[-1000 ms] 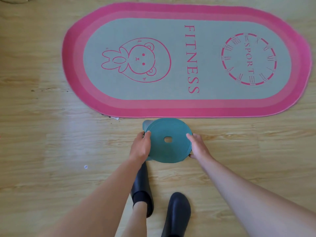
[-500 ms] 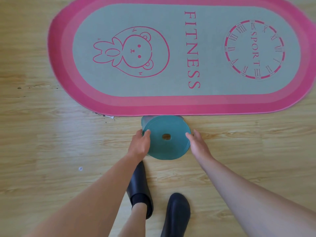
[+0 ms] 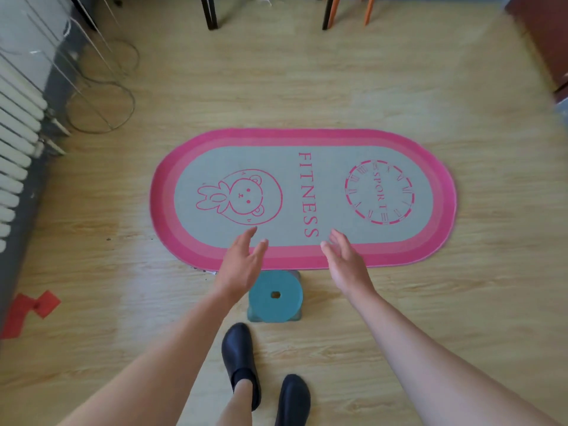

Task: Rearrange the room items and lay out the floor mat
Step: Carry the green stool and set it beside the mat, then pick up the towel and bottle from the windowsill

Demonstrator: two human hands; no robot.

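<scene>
An oval floor mat (image 3: 338,139) with a pink border, a rabbit drawing, the word FITNESS and a clock print lies flat on the wooden floor. A small teal round-topped stool (image 3: 284,295) stands on the floor just in front of the mat's near edge. My left hand (image 3: 239,265) hovers open above the stool's left side and the mat's edge. My right hand (image 3: 347,262) is open to the right of the stool, above the mat's border. Neither hand touches the stool.
A white radiator (image 3: 15,149) lines the left wall, with wire stands (image 3: 101,96) beside it. Dark table legs (image 3: 210,13) and orange legs (image 3: 367,10) stand at the far side. Red paper pieces (image 3: 30,309) lie at left. My dark shoes (image 3: 239,361) are behind the stool.
Both hands have let go of the teal stool and risen away from it. The view has pulled back and up, showing much more of the room.
</scene>
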